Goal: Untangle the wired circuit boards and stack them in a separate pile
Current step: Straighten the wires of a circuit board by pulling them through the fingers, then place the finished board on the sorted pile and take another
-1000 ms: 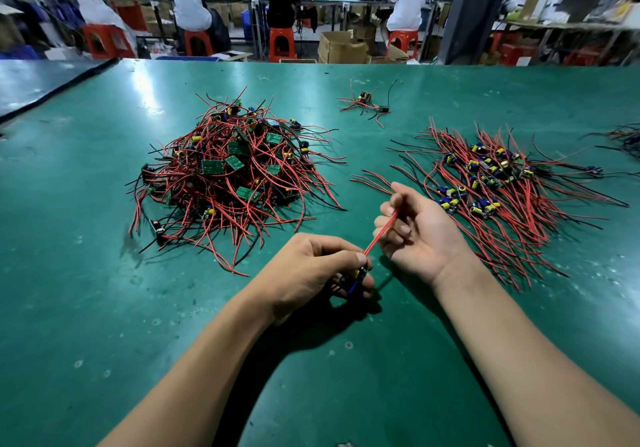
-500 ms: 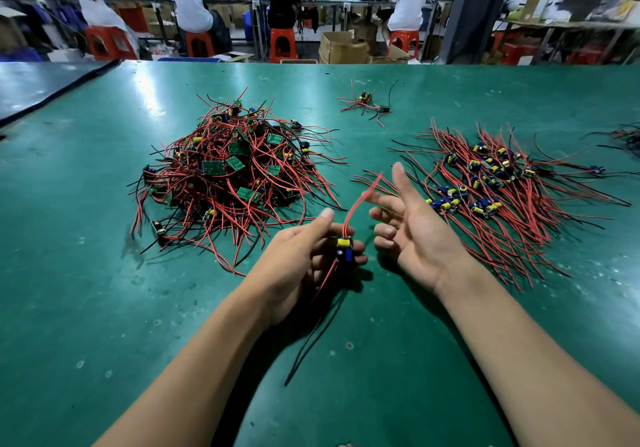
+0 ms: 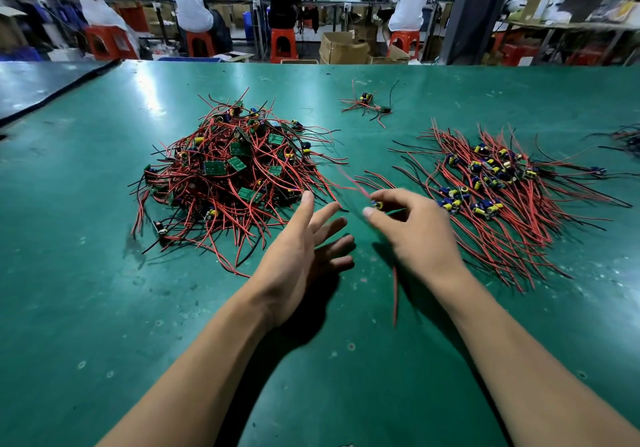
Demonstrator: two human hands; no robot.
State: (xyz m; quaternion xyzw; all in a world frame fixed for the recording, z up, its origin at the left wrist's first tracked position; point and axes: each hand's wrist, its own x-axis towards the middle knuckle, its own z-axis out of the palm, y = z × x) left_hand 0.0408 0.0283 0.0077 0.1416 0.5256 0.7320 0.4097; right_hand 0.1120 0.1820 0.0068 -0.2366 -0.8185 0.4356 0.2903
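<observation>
The right hand [image 3: 415,235] pinches one wired circuit board [image 3: 377,205] between thumb and fingertips, just off the near left edge of the sorted pile [image 3: 502,187]; its red wires are blurred. The left hand [image 3: 298,256] is spread, fingers straight, holding nothing, beside the near right edge of the tangled pile [image 3: 235,169]. Green table [image 3: 86,308] shows between the piles and all along the near side.

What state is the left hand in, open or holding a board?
Open: the left hand has straight, spread fingers holding nothing; the right hand pinches the board.
</observation>
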